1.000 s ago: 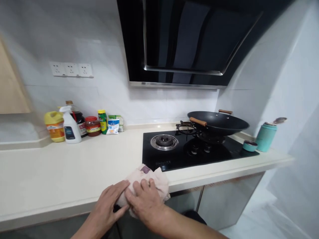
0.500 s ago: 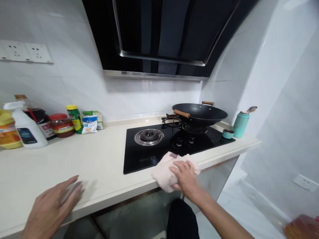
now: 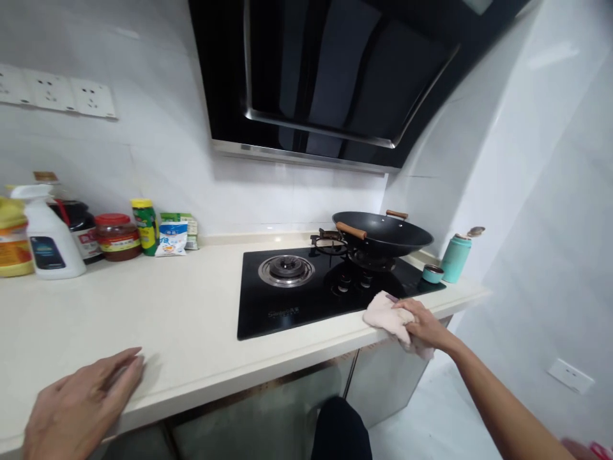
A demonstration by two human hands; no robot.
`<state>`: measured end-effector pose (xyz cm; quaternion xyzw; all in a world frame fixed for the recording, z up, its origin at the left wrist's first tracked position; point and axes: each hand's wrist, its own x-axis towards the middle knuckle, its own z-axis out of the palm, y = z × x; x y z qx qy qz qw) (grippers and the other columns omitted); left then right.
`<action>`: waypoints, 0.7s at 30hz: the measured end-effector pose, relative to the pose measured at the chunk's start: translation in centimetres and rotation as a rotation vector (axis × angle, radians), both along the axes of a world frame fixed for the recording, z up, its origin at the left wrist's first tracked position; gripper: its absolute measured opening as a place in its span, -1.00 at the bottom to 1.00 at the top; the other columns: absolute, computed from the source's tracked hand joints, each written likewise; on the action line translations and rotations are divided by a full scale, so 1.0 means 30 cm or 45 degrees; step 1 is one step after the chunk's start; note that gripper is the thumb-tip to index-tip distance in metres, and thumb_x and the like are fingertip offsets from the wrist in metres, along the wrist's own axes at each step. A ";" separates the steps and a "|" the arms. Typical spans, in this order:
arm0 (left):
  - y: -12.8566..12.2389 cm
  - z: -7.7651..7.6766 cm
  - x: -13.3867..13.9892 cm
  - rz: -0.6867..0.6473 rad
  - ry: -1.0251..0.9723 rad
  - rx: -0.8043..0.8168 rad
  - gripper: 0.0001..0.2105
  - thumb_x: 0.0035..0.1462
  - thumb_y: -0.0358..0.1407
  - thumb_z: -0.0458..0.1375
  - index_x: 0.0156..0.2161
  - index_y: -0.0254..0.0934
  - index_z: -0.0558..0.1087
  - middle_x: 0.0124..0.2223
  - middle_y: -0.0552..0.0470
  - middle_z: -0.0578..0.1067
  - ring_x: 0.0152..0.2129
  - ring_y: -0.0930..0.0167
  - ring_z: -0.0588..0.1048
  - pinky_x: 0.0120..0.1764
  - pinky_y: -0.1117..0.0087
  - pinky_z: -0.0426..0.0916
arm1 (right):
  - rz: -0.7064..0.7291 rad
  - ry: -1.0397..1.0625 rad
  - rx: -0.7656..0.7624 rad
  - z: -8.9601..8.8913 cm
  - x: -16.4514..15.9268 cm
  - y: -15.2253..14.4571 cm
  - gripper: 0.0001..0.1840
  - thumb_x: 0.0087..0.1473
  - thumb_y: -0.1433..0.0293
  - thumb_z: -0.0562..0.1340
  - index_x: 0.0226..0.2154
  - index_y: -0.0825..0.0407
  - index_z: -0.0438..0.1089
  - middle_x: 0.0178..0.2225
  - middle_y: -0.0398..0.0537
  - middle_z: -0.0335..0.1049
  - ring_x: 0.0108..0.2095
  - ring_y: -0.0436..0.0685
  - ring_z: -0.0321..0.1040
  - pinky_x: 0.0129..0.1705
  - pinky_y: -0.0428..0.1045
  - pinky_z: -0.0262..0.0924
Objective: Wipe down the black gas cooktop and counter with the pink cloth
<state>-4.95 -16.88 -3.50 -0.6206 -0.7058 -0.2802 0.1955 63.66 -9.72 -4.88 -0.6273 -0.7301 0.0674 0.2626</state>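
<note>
My right hand [image 3: 424, 322] presses a pale pink cloth [image 3: 389, 316] against the counter's front edge, beside the right front of the black gas stove [image 3: 301, 306]. Part of the cloth hangs over the edge below my fingers. My left hand [image 3: 83, 402] is at the front left of the white counter [image 3: 191, 319], holding nothing, its thumb a little apart from the fingers. On the stove's right burner stands a black wok [image 3: 383, 233] with wooden handles. The left burner [image 3: 287, 270] is uncovered.
At the back left stand a white spray bottle [image 3: 52, 236], a red-lidded jar [image 3: 116, 237], a yellow-capped container [image 3: 145, 227] and small packets [image 3: 172, 237]. A teal flask [image 3: 456, 259] and its cup [image 3: 433, 274] are right of the stove. A black range hood [image 3: 325, 83] hangs above.
My right hand has slid the cloth to the right along the counter's front edge. My left hand appears slightly lower and farther left. The view has tilted a little.
</note>
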 end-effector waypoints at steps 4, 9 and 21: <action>-0.004 -0.008 0.000 -0.003 -0.077 -0.024 -0.55 0.21 0.00 -0.13 -0.21 -0.08 0.60 -0.13 0.09 0.68 -0.17 0.22 0.60 -0.07 0.23 0.38 | -0.186 0.357 0.111 0.064 0.024 0.070 -0.44 -0.12 0.26 0.11 -0.01 -0.01 0.38 -0.01 0.09 0.44 -0.01 0.28 0.38 0.08 0.13 0.26; -0.008 -0.015 0.007 -0.009 -0.082 -0.036 -0.57 0.22 -0.03 -0.08 -0.18 -0.17 0.60 -0.13 0.00 0.68 -0.16 0.23 0.59 -0.09 0.26 0.34 | -0.291 0.049 0.341 0.075 -0.080 0.134 -0.38 -0.05 0.18 0.15 0.07 0.03 0.41 0.06 0.15 0.43 0.10 0.37 0.31 0.17 0.20 0.17; 0.005 0.083 0.063 -0.146 -0.340 -0.328 -0.59 0.23 0.01 -0.01 -0.13 -0.14 0.61 -0.07 0.03 0.66 -0.05 0.19 0.54 -0.02 0.24 0.34 | 0.404 -0.324 -0.049 0.145 -0.683 0.093 -0.38 0.33 0.02 -0.03 0.28 -0.08 0.28 0.33 0.05 0.22 0.32 0.29 0.11 0.31 0.23 -0.05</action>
